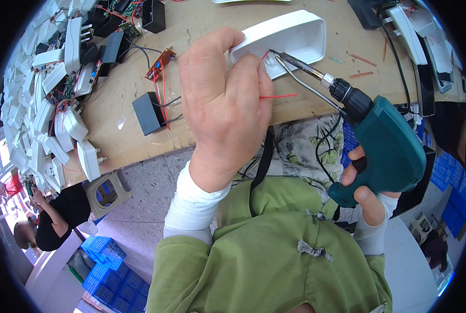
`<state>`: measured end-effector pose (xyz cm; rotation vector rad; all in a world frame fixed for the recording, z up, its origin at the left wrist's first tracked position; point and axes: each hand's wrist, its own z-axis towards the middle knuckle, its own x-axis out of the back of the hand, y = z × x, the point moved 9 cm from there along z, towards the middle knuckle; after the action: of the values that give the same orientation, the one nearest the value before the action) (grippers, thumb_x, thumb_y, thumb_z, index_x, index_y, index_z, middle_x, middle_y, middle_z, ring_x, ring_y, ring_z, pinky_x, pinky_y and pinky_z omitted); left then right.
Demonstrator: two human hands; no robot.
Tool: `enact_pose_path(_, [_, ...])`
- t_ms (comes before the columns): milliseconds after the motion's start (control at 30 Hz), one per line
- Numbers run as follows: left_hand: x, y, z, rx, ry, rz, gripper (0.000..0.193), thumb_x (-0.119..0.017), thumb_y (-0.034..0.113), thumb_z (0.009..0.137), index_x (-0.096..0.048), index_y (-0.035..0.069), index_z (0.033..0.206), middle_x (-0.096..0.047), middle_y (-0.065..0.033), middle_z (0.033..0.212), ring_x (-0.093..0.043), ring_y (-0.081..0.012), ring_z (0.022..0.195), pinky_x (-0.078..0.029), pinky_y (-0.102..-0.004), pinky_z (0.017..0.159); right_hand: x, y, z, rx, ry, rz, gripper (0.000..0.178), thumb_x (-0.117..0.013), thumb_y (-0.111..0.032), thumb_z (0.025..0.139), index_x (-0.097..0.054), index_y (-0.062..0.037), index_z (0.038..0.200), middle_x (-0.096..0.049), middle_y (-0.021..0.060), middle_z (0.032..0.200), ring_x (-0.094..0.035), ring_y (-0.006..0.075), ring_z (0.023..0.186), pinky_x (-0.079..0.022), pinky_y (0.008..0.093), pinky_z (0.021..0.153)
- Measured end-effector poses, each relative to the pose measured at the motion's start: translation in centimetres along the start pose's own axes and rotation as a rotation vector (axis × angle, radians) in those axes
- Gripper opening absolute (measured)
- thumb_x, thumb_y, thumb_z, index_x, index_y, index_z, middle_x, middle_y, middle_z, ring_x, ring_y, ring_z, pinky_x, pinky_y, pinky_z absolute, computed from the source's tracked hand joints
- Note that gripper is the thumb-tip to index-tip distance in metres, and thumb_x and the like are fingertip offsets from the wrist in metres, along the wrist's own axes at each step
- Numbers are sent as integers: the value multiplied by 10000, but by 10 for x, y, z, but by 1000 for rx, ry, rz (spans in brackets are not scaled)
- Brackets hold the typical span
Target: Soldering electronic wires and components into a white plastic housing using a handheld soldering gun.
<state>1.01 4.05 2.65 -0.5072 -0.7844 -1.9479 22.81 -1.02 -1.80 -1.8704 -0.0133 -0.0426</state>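
Note:
My left hand (220,99) is closed at the near left end of a white plastic case (301,26), gripping its edge. A thin red wire (279,96) runs through its fingers, one end sticking out to the right and another stretch reaching into the case. My right hand (369,203) is wrapped around the handle of a dark green soldering gun (392,143). The gun's metal tip and the thin feed tube beside it point into the case, where the red wire is. My left fingers partly hide this spot.
White plug-in housings (71,44) are heaped at the left. A small circuit board (160,63) with red wires and a black box (148,113) lie on the brown worktable (123,151). More cases (407,34) stand at the right. A person (63,219) sits lower left, near blue crates (108,271).

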Motion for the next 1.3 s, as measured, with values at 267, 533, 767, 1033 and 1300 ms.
enact_pose_path(267, [0, -2, -1, 66, 21, -66, 141, -634, -34, 594, -568, -7, 715, -532, -125, 961, -512, -265, 822, -425, -340, 690, 0, 1, 0, 2, -15, 24, 703, -722, -267, 637, -434, 38, 1201, -543, 142, 1027, -569, 149, 677, -460, 245, 573])
enact_pose_path(533, [0, 0, 0, -20, 18, -3, 141, -650, -41, 621, -633, 21, 746, -533, -105, 997, -452, -157, 634, -383, -253, 527, 3, 0, -1, 33, 18, 43, 704, -724, -283, 646, -433, 40, 1200, -540, 152, 1034, -559, 147, 661, -452, 244, 563])
enact_pose_path(767, [1, 0, 0, -21, 21, 4, 146, -650, -41, 621, -632, 22, 752, -536, -107, 990, -454, -161, 642, -383, -254, 531, 2, 0, -1, 23, 23, 37, 703, -724, -286, 641, -436, 41, 1194, -540, 151, 1035, -558, 147, 659, -450, 245, 561])
enact_pose_path(1033, [0, 0, 0, -15, 12, 12, 143, -649, -39, 623, -633, 22, 752, -532, -106, 989, -449, -160, 638, -382, -256, 533, 4, -2, -1, 29, -12, 10, 697, -726, -287, 651, -437, 42, 1193, -541, 163, 1046, -565, 146, 671, -457, 243, 579])
enact_pose_path(1300, [-1, 0, 0, -6, 9, 13, 136, -648, -35, 627, -633, 20, 750, -531, -108, 989, -454, -162, 651, -381, -258, 535, 8, 1, -2, 47, -7, 31, 731, -734, -315, 657, -421, 44, 1212, -546, 165, 1046, -567, 141, 669, -459, 241, 576])
